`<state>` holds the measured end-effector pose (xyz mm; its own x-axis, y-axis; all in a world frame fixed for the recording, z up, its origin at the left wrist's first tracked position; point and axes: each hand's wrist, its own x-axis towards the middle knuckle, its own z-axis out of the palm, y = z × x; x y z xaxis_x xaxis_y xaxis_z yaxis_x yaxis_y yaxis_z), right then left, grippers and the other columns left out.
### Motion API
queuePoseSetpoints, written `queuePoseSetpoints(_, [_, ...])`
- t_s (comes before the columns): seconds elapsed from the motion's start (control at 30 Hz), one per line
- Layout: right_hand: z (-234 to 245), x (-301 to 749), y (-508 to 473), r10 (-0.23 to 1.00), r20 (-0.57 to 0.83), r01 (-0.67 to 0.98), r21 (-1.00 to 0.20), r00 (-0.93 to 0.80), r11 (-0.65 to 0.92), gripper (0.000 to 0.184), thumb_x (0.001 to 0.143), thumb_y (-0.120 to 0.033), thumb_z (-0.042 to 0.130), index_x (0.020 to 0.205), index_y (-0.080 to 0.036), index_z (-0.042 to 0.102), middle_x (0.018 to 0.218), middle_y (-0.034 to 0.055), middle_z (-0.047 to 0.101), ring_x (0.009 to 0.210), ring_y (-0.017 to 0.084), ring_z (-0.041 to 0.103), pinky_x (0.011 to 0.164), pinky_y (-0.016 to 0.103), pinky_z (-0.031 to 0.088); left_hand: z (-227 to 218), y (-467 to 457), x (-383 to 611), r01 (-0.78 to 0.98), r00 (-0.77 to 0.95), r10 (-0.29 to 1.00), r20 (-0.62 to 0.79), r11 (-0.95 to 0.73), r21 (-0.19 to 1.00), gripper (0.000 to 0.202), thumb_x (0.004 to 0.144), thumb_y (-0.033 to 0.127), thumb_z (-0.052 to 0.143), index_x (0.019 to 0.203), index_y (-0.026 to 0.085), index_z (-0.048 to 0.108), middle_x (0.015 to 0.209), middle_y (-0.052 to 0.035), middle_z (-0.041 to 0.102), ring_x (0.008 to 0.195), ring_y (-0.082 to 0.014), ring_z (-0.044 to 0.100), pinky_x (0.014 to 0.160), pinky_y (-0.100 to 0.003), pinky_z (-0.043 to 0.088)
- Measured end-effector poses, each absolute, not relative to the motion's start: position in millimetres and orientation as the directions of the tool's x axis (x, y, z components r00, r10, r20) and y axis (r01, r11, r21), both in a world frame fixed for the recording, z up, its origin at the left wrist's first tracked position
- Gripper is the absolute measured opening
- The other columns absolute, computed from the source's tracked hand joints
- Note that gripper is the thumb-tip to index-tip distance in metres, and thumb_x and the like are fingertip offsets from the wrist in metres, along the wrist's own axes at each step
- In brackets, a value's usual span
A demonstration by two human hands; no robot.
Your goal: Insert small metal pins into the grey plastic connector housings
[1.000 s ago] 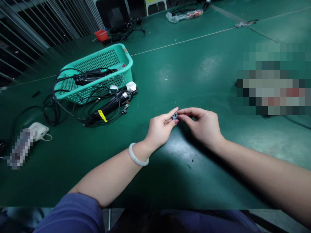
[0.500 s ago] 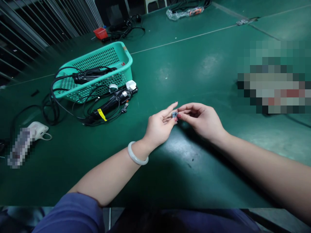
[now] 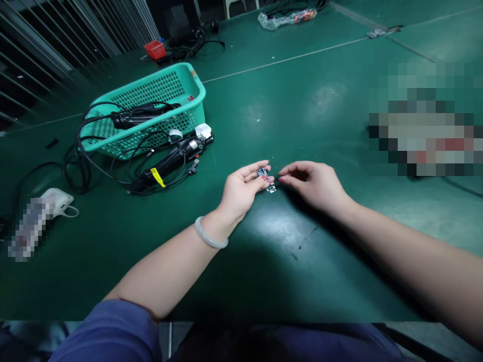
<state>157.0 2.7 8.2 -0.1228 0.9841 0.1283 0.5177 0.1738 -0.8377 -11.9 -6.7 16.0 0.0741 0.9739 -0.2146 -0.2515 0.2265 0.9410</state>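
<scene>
My left hand (image 3: 241,191), with a pale bangle (image 3: 211,234) at its wrist, pinches a small dark-and-silver part (image 3: 262,172) between thumb and fingers. Just below the thumb tip shows a tiny silver, frame-like piece (image 3: 271,189); whether it lies on the table or hangs from the hand, I cannot tell. A short gap to the right, my right hand (image 3: 315,183) is curled, its thumb and index tips drawn close together. Anything between those tips is too small to make out.
On the green table (image 3: 234,281), a turquoise basket (image 3: 151,95) holds a black tool and cables. Beside it lies a black corded tool (image 3: 169,163) with a yellow tag. Further off are a red bin (image 3: 155,50) and a plastic-wrapped item (image 3: 287,19). A white object (image 3: 56,201) sits left.
My hands have come apart: the left has shifted slightly left with the small part, which is now more exposed. The silver piece below the thumb has come into view.
</scene>
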Motion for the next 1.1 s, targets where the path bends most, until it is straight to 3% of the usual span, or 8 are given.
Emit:
queuePoseSetpoints(0.07, [6.9, 159.2, 3.0, 0.953, 0.182, 0.636, -0.712, -0.243, 0.298, 0.007, 0.075, -0.025, 0.068, 0.079, -0.022, 0.072, 0.082, 0.0033, 0.072, 0.080, 0.020, 0.062, 0.079, 0.037, 0.049, 17.5, -5.1, -12.4, -0.278, 0.038, 0.969, -0.242, 0.243, 0.929, 0.028, 0.074, 0.005, 0.061, 0.099, 0.015, 0.068, 0.099, -0.0060, 0.071, 0.078, -0.0113, 0.069, 0.087, -0.032, 0.053])
queuePoseSetpoints(0.17, [4.9, 158.5, 3.1, 0.894, 0.227, 0.684, -0.579, -0.387, 0.444, 0.009, 0.078, -0.022, 0.066, 0.083, -0.021, 0.073, 0.086, 0.0039, 0.072, 0.086, 0.021, 0.059, 0.082, 0.036, 0.047, 18.5, -4.3, -11.7, -0.304, 0.008, 0.964, -0.264, 0.254, 0.918, 0.026, 0.075, 0.003, 0.059, 0.097, 0.014, 0.066, 0.095, -0.0048, 0.069, 0.079, -0.0110, 0.068, 0.090, -0.032, 0.052])
queuePoseSetpoints(0.3, [2.5, 158.5, 5.2, 0.861, 0.245, 0.721, -0.472, -0.446, 0.508, 0.011, 0.081, -0.019, 0.062, 0.081, -0.019, 0.073, 0.084, 0.0050, 0.071, 0.082, 0.021, 0.057, 0.079, 0.035, 0.047, 17.2, -3.7, -11.3, -0.346, -0.013, 0.959, -0.282, 0.260, 0.901, 0.021, 0.079, 0.003, 0.055, 0.095, 0.013, 0.063, 0.097, -0.0051, 0.068, 0.084, -0.0111, 0.068, 0.093, -0.031, 0.050])
queuePoseSetpoints(0.47, [4.8, 163.1, 4.5, 0.856, 0.271, 0.738, -0.434, -0.439, 0.516, 0.017, 0.084, -0.016, 0.057, 0.084, -0.019, 0.074, 0.085, 0.0053, 0.071, 0.080, 0.020, 0.057, 0.079, 0.034, 0.047, 15.2, -3.5, -11.8, -0.363, -0.019, 0.964, -0.267, 0.242, 0.900, 0.017, 0.082, 0.004, 0.053, 0.094, 0.013, 0.060, 0.100, -0.0055, 0.067, 0.087, -0.0106, 0.068, 0.091, -0.029, 0.051])
queuePoseSetpoints(0.67, [7.5, 153.7, -1.3, 0.807, 0.284, 0.708, -0.386, -0.518, 0.591, 0.018, 0.085, -0.024, 0.058, 0.089, -0.018, 0.074, 0.088, 0.0074, 0.070, 0.082, 0.021, 0.056, 0.080, 0.034, 0.046, 12.6, -3.8, -10.0, -0.343, -0.026, 0.966, -0.259, 0.235, 0.910, 0.014, 0.081, 0.008, 0.058, 0.093, 0.015, 0.056, 0.094, -0.0037, 0.068, 0.084, -0.0102, 0.068, 0.091, -0.031, 0.050])
queuePoseSetpoints(0.87, [8.4, 159.4, -2.5, 0.804, 0.236, 0.714, -0.371, -0.545, 0.593, 0.029, 0.081, -0.006, 0.048, 0.089, -0.018, 0.074, 0.088, 0.0053, 0.072, 0.079, 0.020, 0.056, 0.079, 0.032, 0.046, 10.3, -3.6, -11.2, -0.320, -0.001, 0.976, -0.216, 0.204, 0.925, 0.018, 0.078, 0.009, 0.062, 0.094, 0.016, 0.057, 0.089, -0.0022, 0.067, 0.081, -0.0103, 0.067, 0.088, -0.031, 0.050])
queuePoseSetpoints(0.97, [10.2, 161.2, -3.2, 0.818, 0.253, 0.726, -0.377, -0.517, 0.575, 0.023, 0.084, -0.013, 0.052, 0.092, -0.017, 0.073, 0.090, 0.0055, 0.073, 0.081, 0.020, 0.057, 0.078, 0.032, 0.045, 9.8, -3.2, -12.0, -0.304, 0.017, 0.979, -0.201, 0.197, 0.932, 0.026, 0.076, 0.009, 0.063, 0.101, 0.017, 0.061, 0.091, -0.0024, 0.067, 0.082, -0.0099, 0.066, 0.088, -0.030, 0.050])
queuePoseSetpoints(1.1, [13.2, 155.6, -3.1, 0.788, 0.238, 0.732, -0.294, -0.567, 0.615, 0.018, 0.086, -0.023, 0.055, 0.088, -0.016, 0.072, 0.087, 0.0083, 0.071, 0.078, 0.021, 0.055, 0.077, 0.034, 0.044, 7.9, -2.8, -12.3, -0.285, 0.032, 0.984, -0.175, 0.177, 0.942, 0.027, 0.072, 0.007, 0.065, 0.098, 0.015, 0.065, 0.092, -0.0036, 0.068, 0.084, -0.0109, 0.065, 0.089, -0.030, 0.049])
